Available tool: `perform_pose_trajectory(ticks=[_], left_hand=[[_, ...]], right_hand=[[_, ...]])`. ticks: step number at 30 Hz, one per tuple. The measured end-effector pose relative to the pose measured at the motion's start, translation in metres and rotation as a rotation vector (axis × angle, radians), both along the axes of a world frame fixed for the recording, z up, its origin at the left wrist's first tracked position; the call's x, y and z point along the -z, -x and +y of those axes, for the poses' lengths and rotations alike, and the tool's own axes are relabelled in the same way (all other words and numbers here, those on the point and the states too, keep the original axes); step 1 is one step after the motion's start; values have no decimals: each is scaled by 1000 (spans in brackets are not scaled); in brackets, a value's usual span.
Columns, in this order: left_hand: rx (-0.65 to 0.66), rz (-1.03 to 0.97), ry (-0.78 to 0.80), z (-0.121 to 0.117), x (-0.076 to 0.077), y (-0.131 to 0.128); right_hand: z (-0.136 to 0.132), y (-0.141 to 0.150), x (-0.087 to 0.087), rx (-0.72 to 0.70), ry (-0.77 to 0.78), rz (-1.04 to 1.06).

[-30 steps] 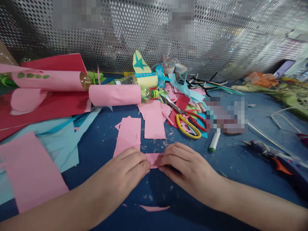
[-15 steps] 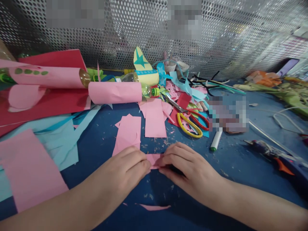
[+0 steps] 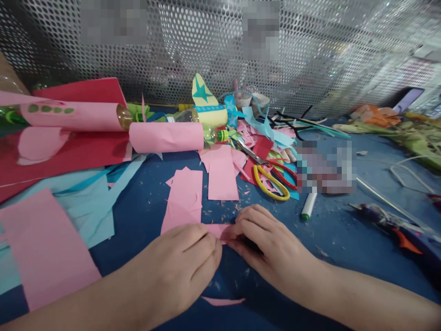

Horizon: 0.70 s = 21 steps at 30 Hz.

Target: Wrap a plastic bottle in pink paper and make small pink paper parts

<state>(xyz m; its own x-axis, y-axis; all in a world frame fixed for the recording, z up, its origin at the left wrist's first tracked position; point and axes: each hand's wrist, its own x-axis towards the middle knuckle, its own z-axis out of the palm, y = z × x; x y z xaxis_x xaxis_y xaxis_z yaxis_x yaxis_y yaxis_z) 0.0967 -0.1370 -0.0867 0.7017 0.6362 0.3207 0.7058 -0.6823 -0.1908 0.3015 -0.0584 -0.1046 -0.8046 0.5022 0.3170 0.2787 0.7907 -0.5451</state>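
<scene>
Between my two hands lies a narrow pink paper strip (image 3: 220, 232), low over the blue table. My left hand (image 3: 189, 257) is closed on its left end, fingers bent and pressed together. On the right end, my right hand (image 3: 265, 243) pinches the paper between thumb and fingers. Both ends of the strip are hidden under the fingers. Just beyond my left hand sit stacked pink paper pieces (image 3: 184, 197), and another pink rectangle (image 3: 223, 179) lies to their right. A thin pink scrap (image 3: 223, 301) rests nearer to me.
Red-and-yellow-handled scissors (image 3: 272, 181) lie beyond my right hand, near a green-capped marker (image 3: 309, 205). A glue gun (image 3: 396, 230) is at the right. Pink-wrapped bottles (image 3: 167, 137) line the back before a perforated metal screen (image 3: 193, 37). Light blue sheets (image 3: 99, 216) spread at left.
My left hand has shifted slightly right and toward me along the strip, its fingers more curled. My right hand keeps its pinch nearly in place. The view has tilted slightly.
</scene>
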Motion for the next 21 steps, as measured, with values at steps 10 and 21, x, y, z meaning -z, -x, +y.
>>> perform_pose_trajectory(ticks=[10,21], left_hand=[[-54,-119,43,14,-7,-5],[-59,-273,220,10,-2,3]], right_hand=[[1,-5,1,-52,-178,12],[4,-4,5,-31,-112,56]])
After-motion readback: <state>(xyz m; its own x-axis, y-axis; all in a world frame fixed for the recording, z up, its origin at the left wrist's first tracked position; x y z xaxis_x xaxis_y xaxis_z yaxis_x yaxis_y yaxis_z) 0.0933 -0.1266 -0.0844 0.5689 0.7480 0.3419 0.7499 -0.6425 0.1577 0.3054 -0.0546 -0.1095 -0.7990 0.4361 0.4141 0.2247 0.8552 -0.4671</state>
